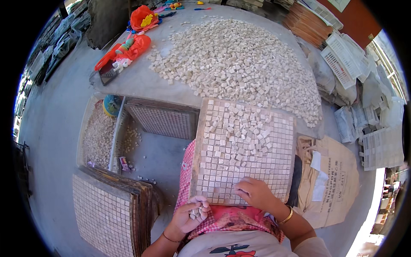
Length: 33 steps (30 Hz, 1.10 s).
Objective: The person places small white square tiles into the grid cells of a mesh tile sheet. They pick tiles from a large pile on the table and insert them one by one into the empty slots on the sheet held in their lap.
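A few pale stone cubes are held in the upturned left hand, with its fingers curled around them, at the near left corner of a gridded board. The right hand is held low over the board's near edge, fingers bent and drawn together; whether a cube is pinched there cannot be told. The board is laid across the lap, over a pink checked cloth, and most of its squares are filled; loose cubes are scattered over its upper middle, beyond both hands. Dark printed lettering, some of it in Chinese characters, is borne by a brown paper sack to the right; no lettering can be made out on the board. The board's sides are pointed away from the body, the far end slanted slightly rightward, toward a wide heap of cubes; its outline is nearly square, so no clear long axis is shown.
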Available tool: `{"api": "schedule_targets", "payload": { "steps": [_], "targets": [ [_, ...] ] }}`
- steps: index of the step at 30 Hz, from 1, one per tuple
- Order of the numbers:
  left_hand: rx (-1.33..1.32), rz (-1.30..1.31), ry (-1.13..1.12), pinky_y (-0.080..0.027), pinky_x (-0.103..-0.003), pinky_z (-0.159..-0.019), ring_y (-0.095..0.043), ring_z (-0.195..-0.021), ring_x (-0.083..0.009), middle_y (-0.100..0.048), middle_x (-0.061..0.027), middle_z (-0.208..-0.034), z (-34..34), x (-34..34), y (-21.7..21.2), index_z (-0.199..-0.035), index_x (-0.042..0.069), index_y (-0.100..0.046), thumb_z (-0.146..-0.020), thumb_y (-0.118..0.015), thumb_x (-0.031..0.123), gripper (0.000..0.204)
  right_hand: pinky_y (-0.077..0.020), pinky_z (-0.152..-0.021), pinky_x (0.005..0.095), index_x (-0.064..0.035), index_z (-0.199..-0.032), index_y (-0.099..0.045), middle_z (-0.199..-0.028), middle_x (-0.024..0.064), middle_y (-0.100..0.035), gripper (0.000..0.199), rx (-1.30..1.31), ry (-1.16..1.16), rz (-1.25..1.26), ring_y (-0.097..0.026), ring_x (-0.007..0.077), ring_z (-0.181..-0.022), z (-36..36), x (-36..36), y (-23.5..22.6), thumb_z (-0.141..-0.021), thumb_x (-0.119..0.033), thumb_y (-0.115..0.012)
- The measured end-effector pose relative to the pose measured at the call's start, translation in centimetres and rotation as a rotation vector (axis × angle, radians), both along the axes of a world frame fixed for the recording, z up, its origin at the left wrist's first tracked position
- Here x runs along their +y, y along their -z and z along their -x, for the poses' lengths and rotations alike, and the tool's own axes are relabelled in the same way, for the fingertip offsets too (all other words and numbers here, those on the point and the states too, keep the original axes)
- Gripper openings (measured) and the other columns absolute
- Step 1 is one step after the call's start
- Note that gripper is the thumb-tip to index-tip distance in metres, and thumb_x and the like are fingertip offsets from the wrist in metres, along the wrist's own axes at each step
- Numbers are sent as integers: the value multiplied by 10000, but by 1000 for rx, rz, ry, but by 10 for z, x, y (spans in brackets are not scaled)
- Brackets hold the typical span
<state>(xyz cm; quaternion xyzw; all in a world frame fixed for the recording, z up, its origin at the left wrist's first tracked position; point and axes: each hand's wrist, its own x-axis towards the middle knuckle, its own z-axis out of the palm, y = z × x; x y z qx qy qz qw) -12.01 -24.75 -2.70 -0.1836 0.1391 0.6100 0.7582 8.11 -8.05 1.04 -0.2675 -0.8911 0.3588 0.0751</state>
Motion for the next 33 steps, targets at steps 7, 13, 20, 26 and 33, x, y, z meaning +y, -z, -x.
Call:
{"api": "schedule_targets", "payload": {
  "steps": [7, 13, 20, 26, 33],
  "targets": [
    [-41, -43, -9, -410, -251, -616, -470, -774, -173, -555, -104, -864, 2, 5, -2, -988, -17, -589, -853, -543, 47, 157, -472, -671, 405, -49, -898, -578, -815, 112, -534, 135, -74, 3, -186, -563, 309, -773, -2, -28, 1, -781, -111, -605],
    [-6, -34, -2, -410, -248, -613, -476, -765, -171, -555, -103, -849, -3, 3, 0, -986, -27, -587, -870, -529, 57, 155, -471, -670, 407, -47, -901, -565, -798, 115, -529, 147, -59, 37, -151, -561, 316, -768, 0, -31, -1, -773, -99, -614],
    [381, -3, 250, -419, -237, -624, -517, -744, -125, -599, -89, -863, -13, 9, -16, -1133, -32, -572, -951, -489, 163, 279, -480, -668, 399, -50, -945, -582, -835, 113, -592, 180, 148, 63, -173, -588, 310, -773, 1, -37, -8, -779, -80, -644],
    [384, -6, 338, -424, -230, -637, -522, -747, -114, -614, -73, -911, -26, 17, -15, -1173, -20, -556, -966, -486, 215, 321, -492, -665, 389, -42, -950, -602, -860, 114, -609, 195, 274, -24, -88, -603, 302, -771, 8, -39, -28, -778, -98, -674],
    [362, -59, 256, -352, -215, -520, -464, -661, -126, -522, -49, -765, -22, 15, -14, -867, 32, -551, -950, -500, 225, 216, -498, -659, 362, -24, -977, -595, -887, 132, -608, 240, 129, 273, -224, -603, 304, -787, 0, 17, 0, -769, -86, -696]
  ]
}}
